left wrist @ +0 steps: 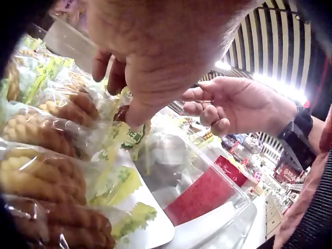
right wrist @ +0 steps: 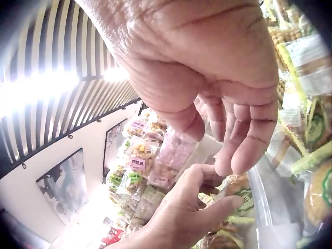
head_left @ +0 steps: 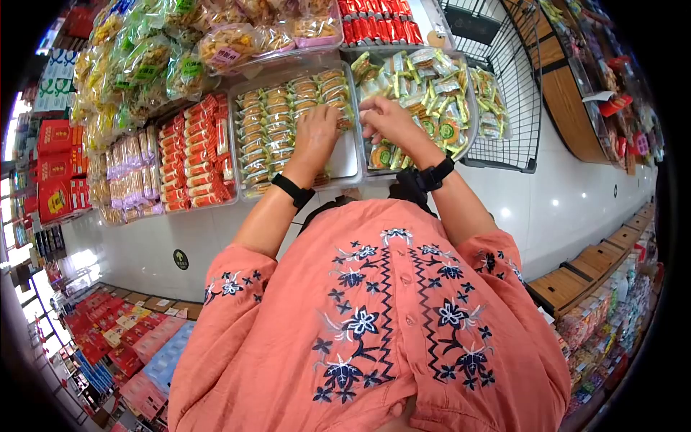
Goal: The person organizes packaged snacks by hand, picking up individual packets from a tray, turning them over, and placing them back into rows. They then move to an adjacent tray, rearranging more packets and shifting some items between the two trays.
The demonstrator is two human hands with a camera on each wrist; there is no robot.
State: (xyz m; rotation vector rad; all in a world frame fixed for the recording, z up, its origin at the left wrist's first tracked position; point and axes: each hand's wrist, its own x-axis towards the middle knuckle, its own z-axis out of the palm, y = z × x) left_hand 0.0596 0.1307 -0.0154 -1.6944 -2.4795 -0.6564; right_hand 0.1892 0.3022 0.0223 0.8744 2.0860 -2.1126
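My left hand (head_left: 317, 135) reaches over a clear bin (head_left: 352, 101) lined with rows of wrapped pastries (head_left: 278, 122). In the left wrist view its thumb and fingers pinch a wrapped pastry (left wrist: 134, 136) with a green-printed clear wrapper, at the end of a row. Most of that packet is hidden behind the hand. My right hand (head_left: 392, 122) hovers just to the right, near the divide with a bin of loose green-and-yellow packets (head_left: 425, 79). Its fingers are loosely curled with nothing between them, as the right wrist view shows.
Stick-shaped red packets (head_left: 196, 151) fill a bin at the left, and bagged snacks (head_left: 155, 61) are piled behind. Red-wrapped items (head_left: 381, 25) stand at the far side. A wire cart (head_left: 511, 93) is at the right. The bin walls stand between the hands.
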